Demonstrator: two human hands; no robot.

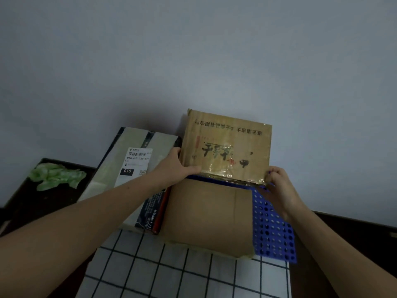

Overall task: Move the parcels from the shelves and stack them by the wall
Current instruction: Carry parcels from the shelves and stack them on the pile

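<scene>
cardboard, stiff and likely light: left hand (176, 166) and right hand (279, 186) clamp the printed carton (225, 145) by opposite side edges, where glossy tape may slip. it rests atop a plain carton (208, 214) against the wall (193, 61).

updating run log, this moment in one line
left hand grips printed box | right hand grips it | box above plain carton, near wall

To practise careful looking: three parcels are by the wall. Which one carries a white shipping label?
The pale parcel on the left; the printed box and the plain brown box beneath it show none.
</scene>
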